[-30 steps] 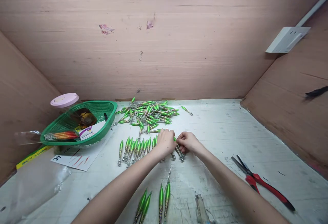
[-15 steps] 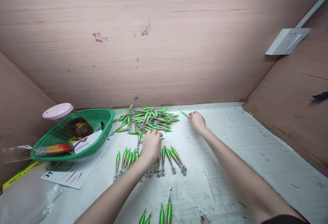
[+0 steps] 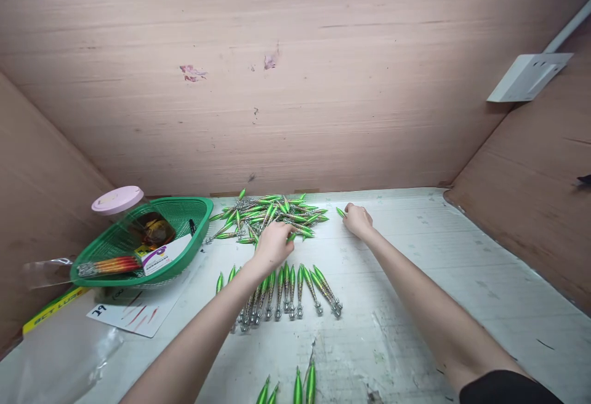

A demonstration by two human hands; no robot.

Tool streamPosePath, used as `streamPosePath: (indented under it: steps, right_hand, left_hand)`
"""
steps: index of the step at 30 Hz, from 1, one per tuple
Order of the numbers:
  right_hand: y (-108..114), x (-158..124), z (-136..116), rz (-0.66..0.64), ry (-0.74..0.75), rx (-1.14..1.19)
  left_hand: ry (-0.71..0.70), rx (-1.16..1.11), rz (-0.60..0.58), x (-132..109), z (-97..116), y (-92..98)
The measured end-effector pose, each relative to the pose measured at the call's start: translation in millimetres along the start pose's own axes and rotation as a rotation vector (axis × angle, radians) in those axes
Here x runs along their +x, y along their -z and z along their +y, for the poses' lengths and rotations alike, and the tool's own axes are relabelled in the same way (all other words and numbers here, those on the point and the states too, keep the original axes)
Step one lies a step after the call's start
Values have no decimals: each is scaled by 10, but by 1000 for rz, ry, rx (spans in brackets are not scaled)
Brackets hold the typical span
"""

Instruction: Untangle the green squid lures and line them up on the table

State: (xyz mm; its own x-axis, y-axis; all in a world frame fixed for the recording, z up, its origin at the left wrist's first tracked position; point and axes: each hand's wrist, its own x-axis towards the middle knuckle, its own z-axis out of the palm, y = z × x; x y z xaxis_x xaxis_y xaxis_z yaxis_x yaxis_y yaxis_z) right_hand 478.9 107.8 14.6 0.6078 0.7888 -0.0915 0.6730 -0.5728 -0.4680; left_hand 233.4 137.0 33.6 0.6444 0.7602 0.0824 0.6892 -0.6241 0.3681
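Green squid jigs with silver hook crowns lie in a tangled pile (image 3: 258, 213) by the back wall. My left hand (image 3: 273, 245) is at the pile's near right edge, its fingers closed around a squid jig whose green end (image 3: 291, 238) shows beside the fingertips. To the right of the pile, my right hand (image 3: 358, 220) pinches another squid jig (image 3: 340, 212); its green tip points left and the fingers hide the rest. Nearer me, a row of squid jigs (image 3: 300, 290) lies side by side, hooks toward me. My left forearm covers part of the row.
A green basket (image 3: 203, 231) at left holds a pink-lidded jar (image 3: 117, 199), orange-red jigs (image 3: 108, 266) and a card. Beneath are a marked paper (image 3: 138, 324) and clear plastic bags (image 3: 60, 355). More jigs (image 3: 310, 384) lie at the front edge. A white socket box (image 3: 529, 77) is on the wall.
My left hand has moved up from the row to the pile's near edge, with a jig in its fingers. My right hand still pinches its jig. The view has shifted slightly.
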Motion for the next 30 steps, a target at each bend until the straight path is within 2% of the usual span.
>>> streamPosePath:
  steps: [4, 7, 10, 16, 22, 26, 30]
  right_hand:
    - [106, -241, 54, -166, -26, 250]
    - [191, -526, 90, -288, -2, 438]
    - [264, -821, 128, -361, 29, 591]
    - [282, -1212, 187, -393, 80, 800]
    - [199, -1354, 213, -405, 120, 859]
    - [167, -1419, 202, -411, 158, 840]
    - [165, -1433, 185, -407, 131, 863]
  left_hand:
    - [26, -137, 44, -19, -252, 147]
    - [17, -201, 41, -41, -383, 152]
    - [20, -246, 67, -46, -418, 118]
    - [36, -332, 119, -50, -378, 66]
    - [-110, -461, 8, -42, -291, 111]
    - [-48, -589, 92, -2, -295, 97]
    - [28, -682, 188, 1, -305, 30]
